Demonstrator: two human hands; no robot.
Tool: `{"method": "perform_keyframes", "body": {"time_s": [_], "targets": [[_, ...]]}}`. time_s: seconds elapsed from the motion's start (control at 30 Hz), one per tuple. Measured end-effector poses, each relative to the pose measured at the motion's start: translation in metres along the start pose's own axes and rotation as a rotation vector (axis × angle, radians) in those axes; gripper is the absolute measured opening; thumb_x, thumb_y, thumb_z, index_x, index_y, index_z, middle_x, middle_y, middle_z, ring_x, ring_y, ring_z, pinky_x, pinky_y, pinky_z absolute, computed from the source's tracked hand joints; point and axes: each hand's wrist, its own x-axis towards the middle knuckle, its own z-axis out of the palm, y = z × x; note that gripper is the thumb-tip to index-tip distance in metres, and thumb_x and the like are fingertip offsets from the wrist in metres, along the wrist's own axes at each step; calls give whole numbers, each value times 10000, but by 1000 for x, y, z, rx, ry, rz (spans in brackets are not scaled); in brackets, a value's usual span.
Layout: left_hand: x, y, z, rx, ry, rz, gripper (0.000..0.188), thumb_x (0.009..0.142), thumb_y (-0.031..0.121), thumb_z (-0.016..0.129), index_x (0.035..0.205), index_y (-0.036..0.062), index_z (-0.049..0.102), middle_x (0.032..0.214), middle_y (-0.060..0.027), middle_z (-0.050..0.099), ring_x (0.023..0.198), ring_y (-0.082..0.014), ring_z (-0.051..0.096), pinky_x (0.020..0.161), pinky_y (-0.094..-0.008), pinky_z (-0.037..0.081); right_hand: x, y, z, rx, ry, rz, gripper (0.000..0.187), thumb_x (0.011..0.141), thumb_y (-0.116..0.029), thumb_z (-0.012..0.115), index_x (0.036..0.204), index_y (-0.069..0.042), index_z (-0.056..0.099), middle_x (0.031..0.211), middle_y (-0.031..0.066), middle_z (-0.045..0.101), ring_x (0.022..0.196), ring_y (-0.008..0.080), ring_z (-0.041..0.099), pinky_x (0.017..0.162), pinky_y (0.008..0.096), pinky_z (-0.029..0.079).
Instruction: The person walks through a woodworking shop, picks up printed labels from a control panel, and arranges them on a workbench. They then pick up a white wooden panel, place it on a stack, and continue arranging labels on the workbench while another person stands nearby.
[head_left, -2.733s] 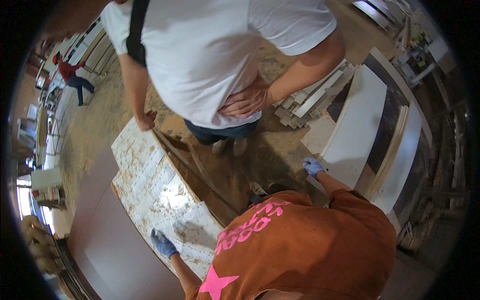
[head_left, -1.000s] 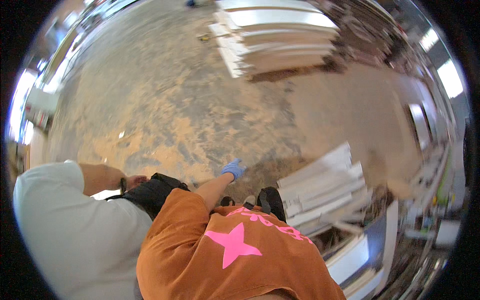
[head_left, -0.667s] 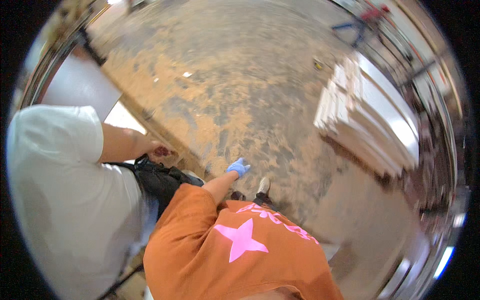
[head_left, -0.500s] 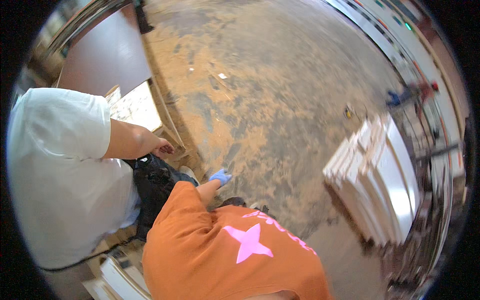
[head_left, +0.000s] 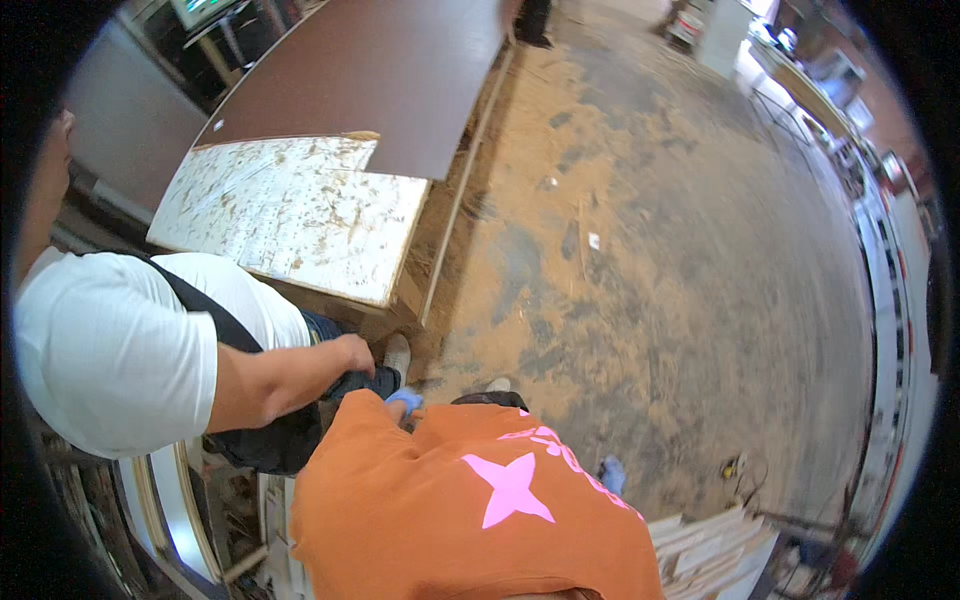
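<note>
My left hand (head_left: 405, 399), in a blue glove, hangs beside my orange shirt (head_left: 400, 500), close to a co-worker's dark trousers. Its fingers are blurred and partly hidden, and nothing shows in it. On the other side, my right hand (head_left: 612, 474) hangs low past the shirt's edge, also gloved in blue. Too little of its fingers shows to tell their shape. Just left of me stands a co-worker in a white T-shirt (head_left: 115, 350) with a dark strap; their bare hand (head_left: 352, 354) is held in front of them.
Ahead on the left stands a long worktable with a brown panel (head_left: 350, 80) over a scuffed white board (head_left: 290, 215). Sawdust covers the floor (head_left: 640, 300). Stacked white-faced panels (head_left: 715, 560) lie at the lower right, near a small yellow-and-black object (head_left: 735, 467). More panels (head_left: 175, 510) stand behind the co-worker.
My view has swung left, bringing more of the worktable in and shifting the panel stack to the lower right. My left hand is closer to my body. My right hand has come into view.
</note>
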Motion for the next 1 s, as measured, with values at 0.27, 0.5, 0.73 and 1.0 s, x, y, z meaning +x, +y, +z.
{"method": "perform_keyframes", "body": {"time_s": [0.27, 0.5, 0.73, 1.0], "targets": [[50, 381, -157, -274, 210, 385, 543, 853, 453, 546, 1270, 106, 543, 1284, -150, 563, 1177, -320, 534, 986, -412, 413, 138, -174, 89, -382, -276, 29, 124, 853, -221, 625, 933, -128, 619, 713, -5, 575, 544, 142, 523, 422, 297, 413], [152, 543, -217, -444, 372, 315, 526, 857, 429, 551, 1266, 99, 536, 1258, -150, 580, 1148, -342, 550, 980, -413, 423, 343, -385, 135, -624, -355, -76, 123, 849, -226, 621, 925, -130, 615, 718, 0, 577, 552, 151, 532, 437, 301, 413], [178, 593, -234, -647, 234, -135, 535, 878, 421, 482, 1304, 100, 526, 1389, -135, 475, 1256, -354, 460, 1029, -454, 371, 603, -624, 160, -754, -379, -224, 123, 845, -231, 617, 917, -132, 611, 723, 4, 579, 559, 160, 540, 453, 304, 413], [364, 618, -233, -186, -1, -260, 476, 894, 410, 495, 1157, 31, 610, 1213, -189, 595, 1127, -346, 559, 943, -443, 430, 603, -856, 416, -674, -476, -371, 267, 856, -178, 616, 1105, -82, 626, 860, 20, 634, 733, 158, 592, 579, 329, 465]]}}
